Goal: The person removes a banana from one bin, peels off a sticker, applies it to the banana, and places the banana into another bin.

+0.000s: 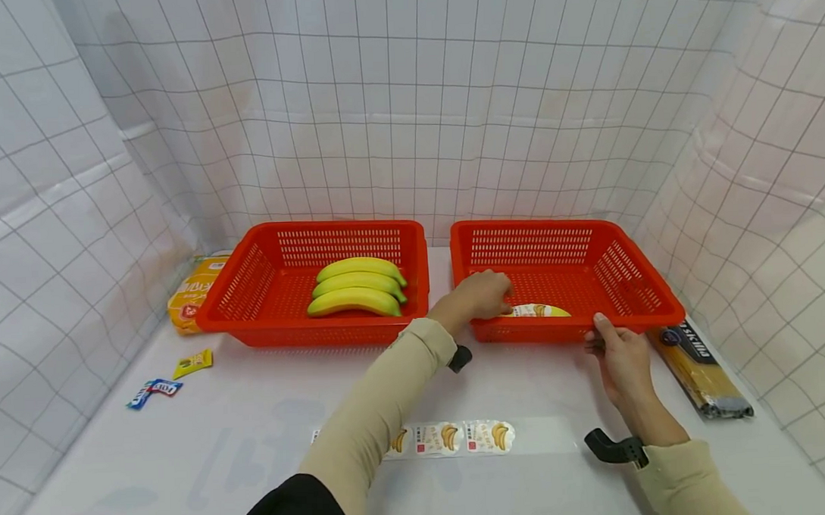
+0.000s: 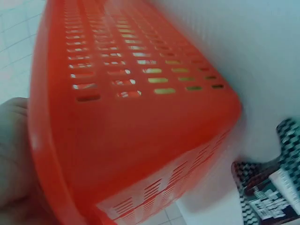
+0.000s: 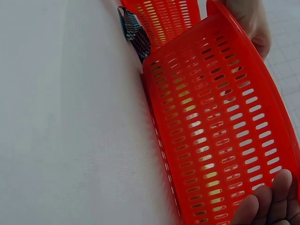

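Note:
My left hand [image 1: 478, 294] reaches over the front rim of the right red basket [image 1: 545, 330], near its left corner, and its fingertips are hidden inside. Just beside those fingers, against the front wall, a banana [image 1: 559, 311] with a banana-picture sticker [image 1: 529, 310] on it shows above the rim. Whether the left fingers grip this banana I cannot tell. My right hand [image 1: 621, 360] holds the same basket's front rim toward the right, thumb on top and fingers below. The right wrist view shows its fingers [image 3: 281, 187] against the slotted outer wall, with yellow visible through the slots.
Three bananas [image 1: 355, 299] lie in the left red basket [image 1: 306, 333]. A strip of banana stickers [image 1: 438, 438] is in front. A spaghetti pack [image 1: 699, 372] lies at right; an orange bag [image 1: 194, 295], a yellow packet [image 1: 192, 364] and small blue-and-red wrappers [image 1: 154, 389] at left.

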Available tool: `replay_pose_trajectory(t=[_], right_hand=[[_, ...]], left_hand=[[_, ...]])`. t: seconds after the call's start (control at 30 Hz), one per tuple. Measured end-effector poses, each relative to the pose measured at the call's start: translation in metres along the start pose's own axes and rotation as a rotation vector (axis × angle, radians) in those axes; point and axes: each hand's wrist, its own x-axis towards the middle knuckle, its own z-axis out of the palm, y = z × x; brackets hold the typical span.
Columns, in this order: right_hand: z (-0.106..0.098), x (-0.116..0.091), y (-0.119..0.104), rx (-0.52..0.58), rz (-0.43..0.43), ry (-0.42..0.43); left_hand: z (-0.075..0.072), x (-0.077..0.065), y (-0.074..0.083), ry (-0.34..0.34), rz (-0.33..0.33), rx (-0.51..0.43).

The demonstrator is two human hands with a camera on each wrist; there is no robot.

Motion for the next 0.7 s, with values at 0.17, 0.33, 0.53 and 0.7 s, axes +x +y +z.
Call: replay_pose_trajectory(t=[0.17,0.33,0.53,0.7], right_hand=[[0.001,-0.007,0.000,-0.333,-0.002,-0.089],[0.017,-0.024,0.002,-0.646,-0.137,-0.202],[0.051,-0.046,0.004,-0.683,-0.330,-0.296],[0.088,-0.059,0.003,-0.655,-0.449,-0.391]], left_hand=[[0.000,-0.014,-0.004,0.105,0.054,-0.132],[-0.004,-0.039,-0.015,0.249,0.032,-0.246],[-0.012,-0.076,-0.040,0.373,-0.016,-0.341],[-0.016,-0.104,-0.068,0.428,-0.100,-0.372]])
